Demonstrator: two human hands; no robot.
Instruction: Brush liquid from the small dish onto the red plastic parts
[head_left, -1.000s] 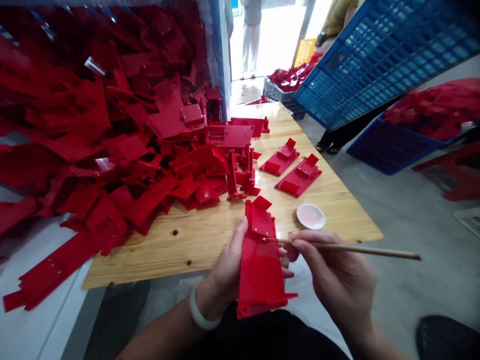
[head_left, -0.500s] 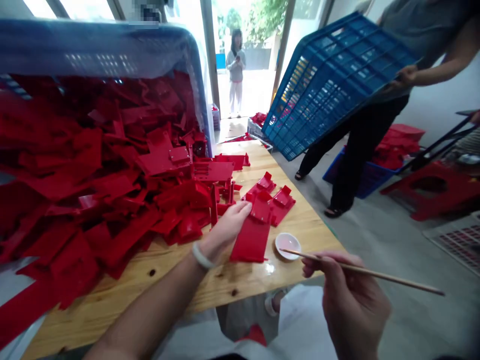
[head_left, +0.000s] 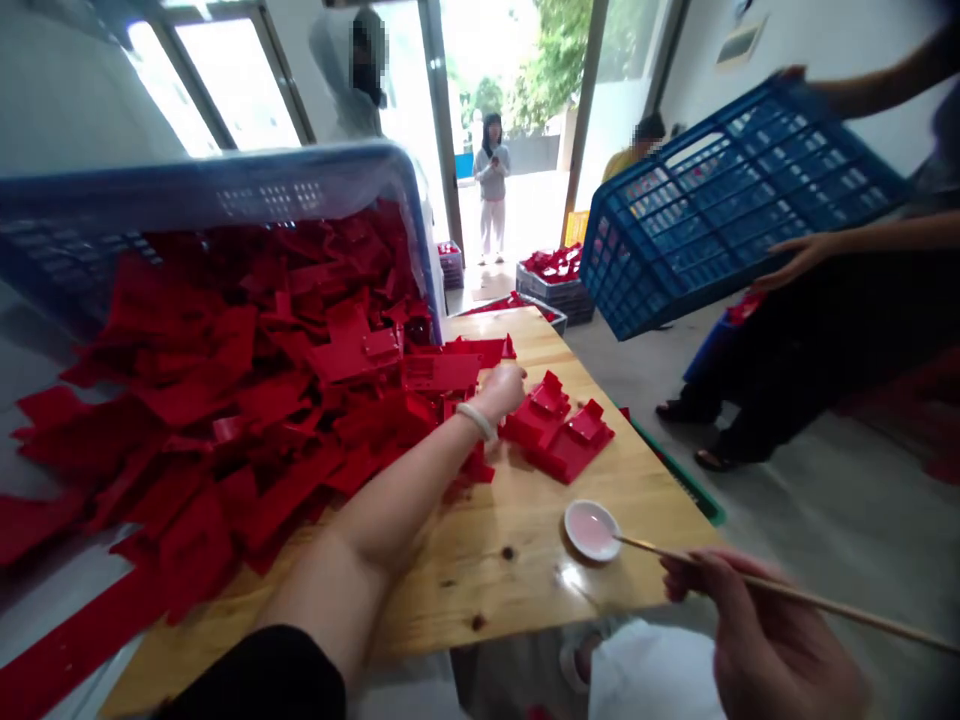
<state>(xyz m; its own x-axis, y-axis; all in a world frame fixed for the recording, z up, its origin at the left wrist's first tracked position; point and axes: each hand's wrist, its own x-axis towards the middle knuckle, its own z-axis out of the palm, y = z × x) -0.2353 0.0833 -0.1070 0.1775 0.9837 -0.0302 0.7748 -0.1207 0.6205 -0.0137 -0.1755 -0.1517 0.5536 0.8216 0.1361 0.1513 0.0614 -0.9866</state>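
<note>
My left hand (head_left: 502, 390), with a pale band at the wrist, reaches across the wooden table between the red pile and two red plastic parts with raised tabs (head_left: 577, 440). Its fingers look bent, but their tips and anything under them are hidden. My right hand (head_left: 757, 620) grips a thin wooden-handled brush (head_left: 795, 592) in a pinch. The brush tip sits at the rim of a small white dish (head_left: 569, 520) of pinkish liquid. Left of my left arm spreads a large heap of red plastic parts (head_left: 285, 400).
A blue crate (head_left: 360, 170) lies tipped behind the heap. At right, a person holds another blue crate (head_left: 720, 200) beside the table (head_left: 420, 600). Crates of red parts (head_left: 555, 265) stand near the doorway, where another person stands. A green edge (head_left: 690, 490) shows beside the table.
My left hand has moved forward, and the flat red part it held no longer shows. The brush still points at the dish. The carried blue crate has moved rightward, and the view has shifted.
</note>
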